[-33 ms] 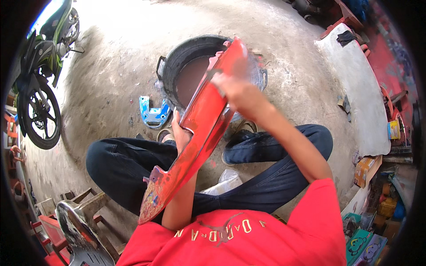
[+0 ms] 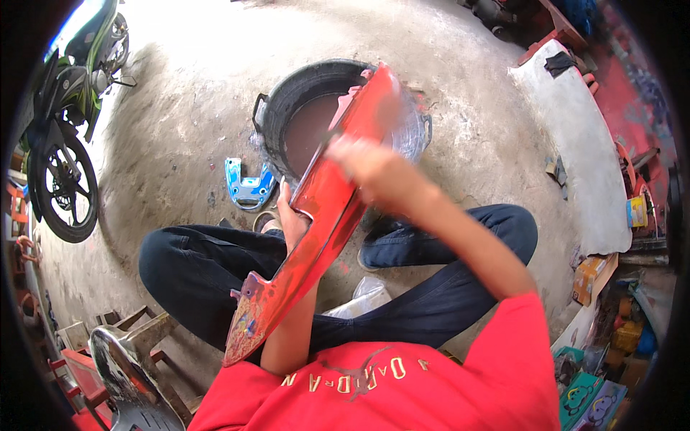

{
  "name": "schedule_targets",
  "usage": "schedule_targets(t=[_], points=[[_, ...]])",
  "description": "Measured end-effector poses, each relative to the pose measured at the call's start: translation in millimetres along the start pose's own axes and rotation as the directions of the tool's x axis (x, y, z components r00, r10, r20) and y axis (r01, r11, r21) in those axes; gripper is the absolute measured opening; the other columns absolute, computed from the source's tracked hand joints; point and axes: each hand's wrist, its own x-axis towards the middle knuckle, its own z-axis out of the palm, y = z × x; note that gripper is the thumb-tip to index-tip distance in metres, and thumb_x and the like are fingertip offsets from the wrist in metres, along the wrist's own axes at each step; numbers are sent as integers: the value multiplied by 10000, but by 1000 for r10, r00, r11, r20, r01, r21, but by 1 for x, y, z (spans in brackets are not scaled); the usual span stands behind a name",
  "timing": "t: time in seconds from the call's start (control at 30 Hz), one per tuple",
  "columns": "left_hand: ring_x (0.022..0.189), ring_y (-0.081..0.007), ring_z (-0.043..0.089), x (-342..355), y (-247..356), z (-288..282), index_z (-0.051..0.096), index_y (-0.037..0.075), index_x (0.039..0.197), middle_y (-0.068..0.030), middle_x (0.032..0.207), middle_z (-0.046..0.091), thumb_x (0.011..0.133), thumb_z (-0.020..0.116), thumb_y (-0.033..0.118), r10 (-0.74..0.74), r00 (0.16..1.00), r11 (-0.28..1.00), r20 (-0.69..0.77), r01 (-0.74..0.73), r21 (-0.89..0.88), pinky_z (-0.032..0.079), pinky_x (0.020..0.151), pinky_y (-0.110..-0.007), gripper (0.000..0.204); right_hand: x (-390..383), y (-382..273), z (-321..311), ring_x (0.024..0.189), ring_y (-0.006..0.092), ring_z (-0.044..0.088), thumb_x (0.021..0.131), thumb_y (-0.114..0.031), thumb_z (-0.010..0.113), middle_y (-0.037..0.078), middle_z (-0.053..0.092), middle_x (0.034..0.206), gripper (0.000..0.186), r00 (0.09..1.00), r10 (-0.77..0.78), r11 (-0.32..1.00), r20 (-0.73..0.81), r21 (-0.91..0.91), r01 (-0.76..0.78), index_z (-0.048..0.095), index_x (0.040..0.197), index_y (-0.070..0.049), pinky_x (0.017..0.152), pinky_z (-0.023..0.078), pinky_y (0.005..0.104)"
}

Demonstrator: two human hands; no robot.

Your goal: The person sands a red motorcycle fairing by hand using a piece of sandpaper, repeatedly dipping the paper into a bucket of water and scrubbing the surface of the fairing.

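A long red motorcycle body panel [image 2: 327, 194] slants across my lap, its worn, multicoloured lower end against my left forearm and its far end over the bucket. My left hand [image 2: 292, 221] grips the panel's left edge from beneath, mostly hidden by it. On the panel's upper face, my right hand [image 2: 366, 164] is smeared by motion, fingers bent and pressed down. A small dark grey sheet [image 2: 333, 135], like sandpaper, shows at its fingertips. Beyond stands a black bucket [image 2: 277, 108] with murky brownish water [image 2: 305, 133] inside.
Left of the bucket, a blue and white plastic part [image 2: 250, 188] lies on the concrete floor [image 2: 187, 129]. A motorcycle [image 2: 68, 158] is parked at far left. Wooden stools [image 2: 136, 337] stand at lower left. Boxes [image 2: 593, 280] and clutter line the right side, beside a pale slab [image 2: 575, 158].
My right hand has slid down the panel, toward me and slightly left. The left hand and the panel have barely moved.
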Motion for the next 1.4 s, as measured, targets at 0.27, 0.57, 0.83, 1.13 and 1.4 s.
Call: schedule_targets(t=[0.27,0.57,0.83,1.13,1.4], points=[[1125,-293,659,-1,-8,15,613,6,1261,-164,1236,676,1052,371,521,47,991,986,-125,-26,167,513,1006,-455,606,-3,38,-20,1176,366,649,936,-92,537,209,665,1260,364,909,384,916,164,55,-397,601,1279,9,1002,533,430],[1284,-349,577,3,7,-16,524,-10,1403,-209,1421,569,1042,363,558,-91,967,995,239,97,-10,423,1115,-529,692,-8,32,-17,1108,340,676,923,-55,500,177,685,1234,366,930,349,932,113,63,-357,619,1265,-7,962,546,423],[1302,-388,560,8,5,-15,487,-38,1436,-235,1434,552,1023,343,614,-115,918,986,380,151,-65,392,1150,-522,785,-26,5,-11,1127,342,675,909,-71,532,202,674,1256,376,979,199,980,-46,22,-199,623,1267,-4,971,548,414],[1291,-409,563,13,22,-38,451,-59,1458,-264,1446,528,1008,309,642,-85,959,982,272,127,-138,394,1150,-533,845,-23,-17,-6,1179,318,664,927,-112,550,187,670,1282,368,994,-73,997,-76,33,76,621,1268,8,1025,526,422],[1268,-367,591,6,22,-17,465,-52,1455,-249,1418,560,1026,276,651,-131,939,948,318,24,319,427,1123,-512,845,-35,-64,-18,1206,281,657,912,-112,535,172,679,1267,392,972,-220,958,-83,167,231,630,1277,-5,1047,516,413]])
